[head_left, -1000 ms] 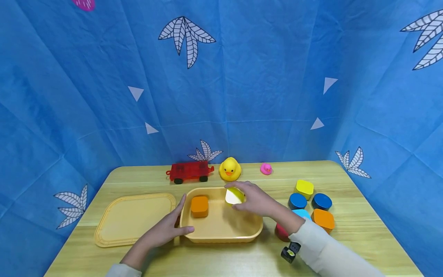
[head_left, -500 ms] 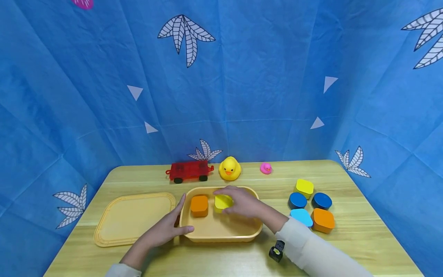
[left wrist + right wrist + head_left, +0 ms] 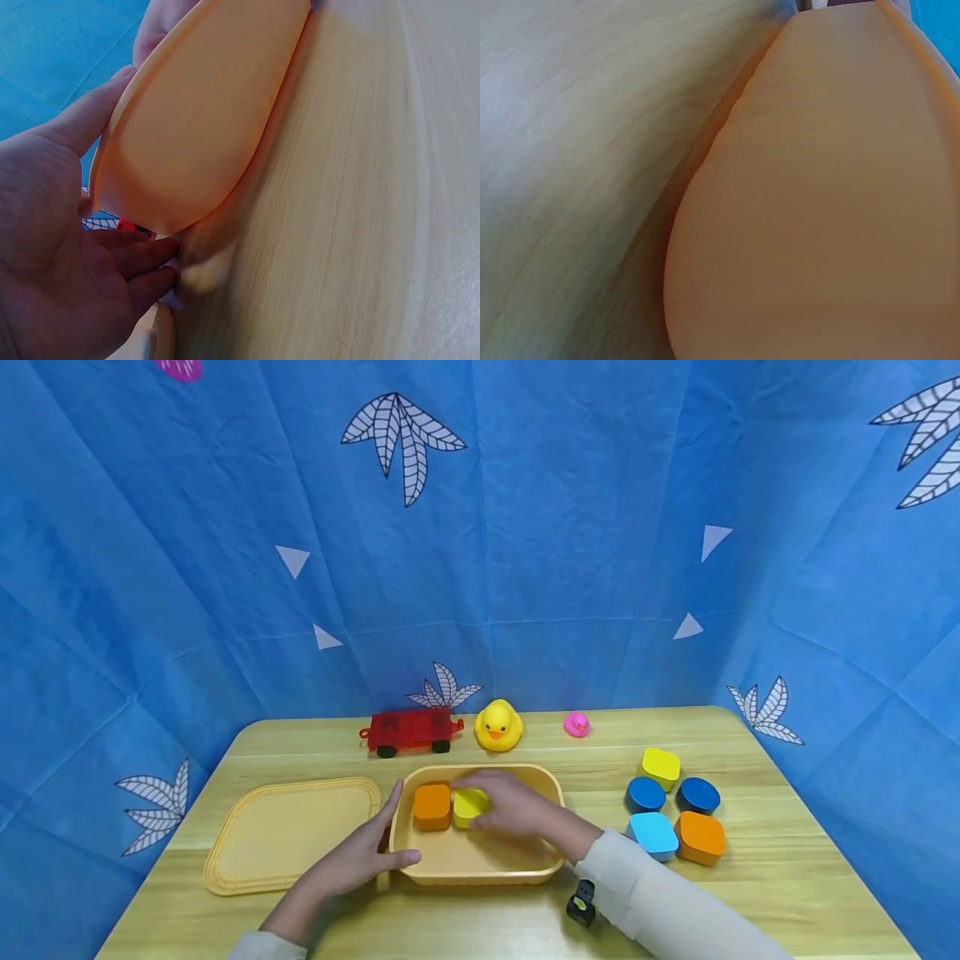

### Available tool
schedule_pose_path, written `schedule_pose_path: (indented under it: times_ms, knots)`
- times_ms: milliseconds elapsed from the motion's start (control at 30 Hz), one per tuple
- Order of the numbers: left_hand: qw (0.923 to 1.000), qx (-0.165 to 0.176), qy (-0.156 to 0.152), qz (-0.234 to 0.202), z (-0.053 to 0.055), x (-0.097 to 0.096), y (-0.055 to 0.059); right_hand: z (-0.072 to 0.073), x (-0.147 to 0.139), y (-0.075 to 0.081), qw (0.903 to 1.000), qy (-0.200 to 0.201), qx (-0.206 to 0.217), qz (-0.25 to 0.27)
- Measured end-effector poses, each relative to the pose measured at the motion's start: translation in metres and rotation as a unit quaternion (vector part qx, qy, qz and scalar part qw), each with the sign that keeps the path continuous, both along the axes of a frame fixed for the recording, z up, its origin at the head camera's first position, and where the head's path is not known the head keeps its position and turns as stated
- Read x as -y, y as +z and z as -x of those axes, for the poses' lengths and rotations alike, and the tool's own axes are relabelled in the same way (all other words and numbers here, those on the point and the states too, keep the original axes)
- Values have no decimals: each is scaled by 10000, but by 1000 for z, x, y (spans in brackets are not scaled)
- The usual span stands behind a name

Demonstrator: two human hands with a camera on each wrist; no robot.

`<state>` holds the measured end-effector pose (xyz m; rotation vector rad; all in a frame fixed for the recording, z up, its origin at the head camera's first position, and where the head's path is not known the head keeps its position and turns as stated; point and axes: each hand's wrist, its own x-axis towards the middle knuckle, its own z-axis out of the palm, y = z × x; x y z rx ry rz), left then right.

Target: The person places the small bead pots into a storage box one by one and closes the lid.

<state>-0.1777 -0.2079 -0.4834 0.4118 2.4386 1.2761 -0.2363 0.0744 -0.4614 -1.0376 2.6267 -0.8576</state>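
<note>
A pale orange plastic box (image 3: 480,878) stands mid-table; its outer wall (image 3: 195,112) fills much of the left wrist view. My left hand (image 3: 358,860) holds the box's left end, thumb at the front rim and fingers around the side. Inside the box, an orange rounded block (image 3: 432,807) sits at the left. Right beside it is a yellow rounded block (image 3: 467,808), which my right hand (image 3: 513,810) grips from the right. In the right wrist view only the box wall (image 3: 817,187) and tabletop show; the hand is hidden there.
A matching lid (image 3: 292,835) lies left of the box. Behind stand a red toy wagon (image 3: 408,731), a yellow duck (image 3: 498,727) and a small pink duck (image 3: 577,725). Several blocks, including a light blue one (image 3: 652,835) and an orange one (image 3: 701,837), stand right.
My right hand has carried the yellow block leftward and down into the box, up to the orange block. Its pale face no longer shows. The left hand stays at the box's left end.
</note>
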Motion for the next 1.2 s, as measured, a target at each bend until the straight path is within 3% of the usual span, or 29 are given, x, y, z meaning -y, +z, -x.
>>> schedule_pose_path:
  times_ms: [567,1200]
  knots:
    - [10000,50,26,-37,0,-1,1,-2,1,6,9999,-127,-26,40]
    - [10000,12,46,-1,0,-1,0,-10,-40,20,9974,-429,173,555]
